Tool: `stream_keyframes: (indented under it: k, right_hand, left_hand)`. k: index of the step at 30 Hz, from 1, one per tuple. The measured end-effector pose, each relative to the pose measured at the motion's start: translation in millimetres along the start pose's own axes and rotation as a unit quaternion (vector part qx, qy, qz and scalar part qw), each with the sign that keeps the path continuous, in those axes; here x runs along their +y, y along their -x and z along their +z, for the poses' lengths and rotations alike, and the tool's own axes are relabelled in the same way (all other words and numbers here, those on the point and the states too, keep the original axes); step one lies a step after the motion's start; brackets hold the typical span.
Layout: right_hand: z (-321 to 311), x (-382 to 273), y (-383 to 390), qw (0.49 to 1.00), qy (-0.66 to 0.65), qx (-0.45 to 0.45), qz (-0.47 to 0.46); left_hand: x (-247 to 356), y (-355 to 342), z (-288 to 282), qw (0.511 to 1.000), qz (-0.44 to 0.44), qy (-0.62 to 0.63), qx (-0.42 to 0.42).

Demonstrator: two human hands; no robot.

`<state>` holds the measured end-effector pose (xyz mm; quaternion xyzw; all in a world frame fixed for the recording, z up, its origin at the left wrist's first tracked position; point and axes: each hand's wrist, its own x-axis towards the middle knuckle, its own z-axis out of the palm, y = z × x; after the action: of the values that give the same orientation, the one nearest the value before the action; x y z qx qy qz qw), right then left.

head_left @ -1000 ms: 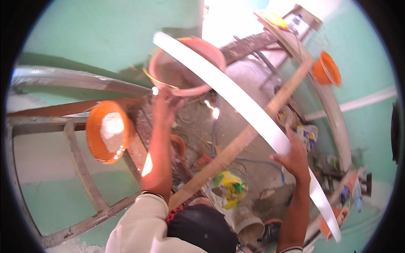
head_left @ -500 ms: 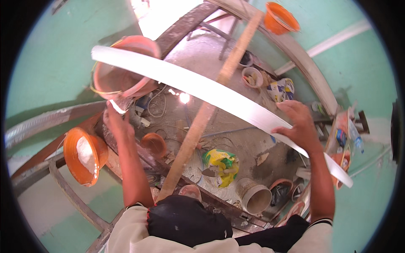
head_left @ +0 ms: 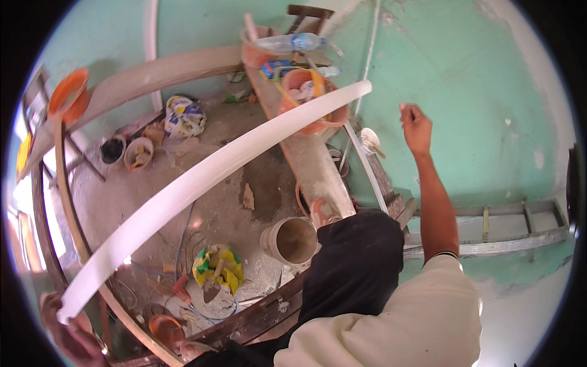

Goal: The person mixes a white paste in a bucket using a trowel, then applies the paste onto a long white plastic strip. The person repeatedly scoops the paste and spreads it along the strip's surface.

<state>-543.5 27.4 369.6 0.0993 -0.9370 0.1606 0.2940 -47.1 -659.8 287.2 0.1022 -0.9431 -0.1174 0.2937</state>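
Note:
A long white strip [head_left: 217, 174] runs diagonally from the lower left to above an orange bucket [head_left: 315, 125] on a plank [head_left: 315, 183]. At the lower left edge, my left hand [head_left: 73, 330] is closed on one end of the strip. My right hand [head_left: 416, 128] is raised before the green wall, apart from the strip, its fingers curled; I cannot make out whether anything is in them. In the bucket lie pale objects, partly hidden by the strip. A water bottle [head_left: 287, 43] lies above it.
Timber beams [head_left: 159, 66] border a cluttered floor with a pale bucket [head_left: 288, 240], a yellow-green sack [head_left: 226, 269], small buckets [head_left: 139, 154] and hoses. An orange bucket [head_left: 68, 93] sits on the left beam. A metal ladder [head_left: 507, 246] stands out at the right.
The view has swung right. The strip now slants up to the right, my left hand holds its end, and my right hand has let go and risen away from it.

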Motion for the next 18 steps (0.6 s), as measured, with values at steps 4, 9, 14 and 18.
stream_keyframes:
  k: [4, 9, 14, 18]
  right_hand:
    - [52, 208, 56, 0.949, -0.09, -0.091, 0.287]
    - [188, 380, 122, 0.738, -0.362, -0.04, 0.568]
    - [285, 486, 141, 0.888, -0.248, -0.128, 0.366]
    - [293, 573, 119, 0.976, 0.094, -0.179, 0.085]
  left_hand:
    - [150, -114, 77, 0.946, 0.251, 0.143, -0.146]
    - [304, -180, 180, 0.915, 0.187, 0.158, -0.32]
    - [378, -178, 271, 0.878, 0.058, 0.187, -0.436]
    - [410, -157, 341, 0.828, -0.058, 0.274, -0.485]
